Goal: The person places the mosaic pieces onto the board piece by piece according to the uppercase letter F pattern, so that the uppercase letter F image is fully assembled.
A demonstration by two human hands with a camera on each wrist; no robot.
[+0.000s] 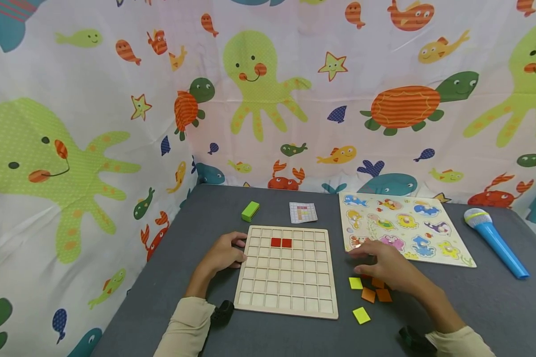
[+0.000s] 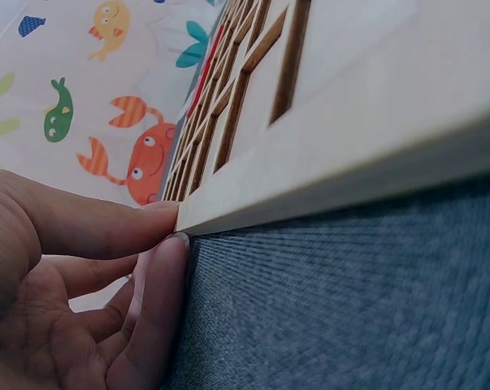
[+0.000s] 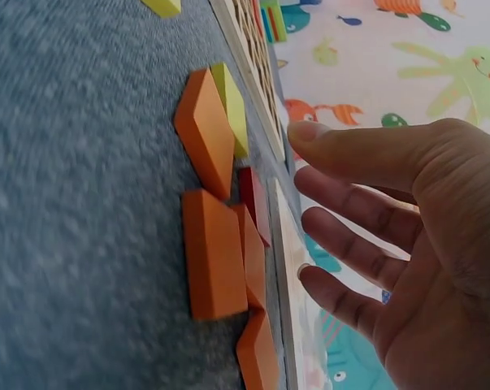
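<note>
The grid board (image 1: 288,285) is pale, unvarnished-looking wood, smooth and matt, with darker edges in its cut cells. The worktop (image 1: 473,307) wears a grey-blue cloth, finely ribbed and rough (the wrist views show the weave plainly). The orange tiles (image 3: 214,252) look like painted wood, flat and matt. The animal puzzle (image 1: 406,229) has a printed, faintly glossy face. The blue microphone (image 1: 496,241) is smooth, shiny plastic. The backdrop (image 1: 94,124) is printed cloth.

Red squares (image 1: 281,242) in pale wooden grid board (image 1: 288,302) — grey tablecloth (image 1: 487,302).
</note>
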